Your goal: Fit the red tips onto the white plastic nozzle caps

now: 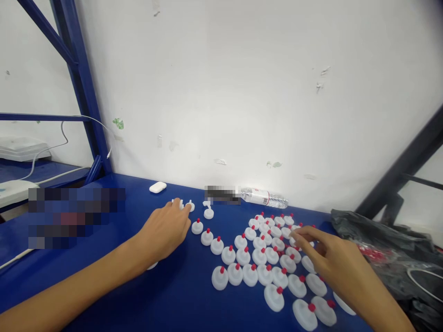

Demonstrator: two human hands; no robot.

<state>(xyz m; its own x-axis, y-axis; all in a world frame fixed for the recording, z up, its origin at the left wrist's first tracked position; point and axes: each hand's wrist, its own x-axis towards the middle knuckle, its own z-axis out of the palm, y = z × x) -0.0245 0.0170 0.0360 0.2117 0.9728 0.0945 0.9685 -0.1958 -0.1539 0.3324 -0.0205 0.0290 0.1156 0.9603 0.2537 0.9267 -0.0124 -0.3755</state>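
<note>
Several white plastic caps with red tips [258, 265] stand close together on the blue table [180, 299]. A short row of them [206, 237] runs toward the back left. My left hand [162, 233] lies palm down, its fingertips touching small white caps [189, 206] near the row's far end. My right hand [334, 260] hovers over the right side of the cluster, thumb and forefinger pinching at a white cap [293, 240]. Whether the cap is lifted I cannot tell.
A black plastic bag [387, 253] with red pieces inside lies at the right. A plastic water bottle [265, 198] lies by the wall, a white earbud case [158, 187] to its left. Blue shelf posts [86, 92] and white cables [51, 147] stand at the left.
</note>
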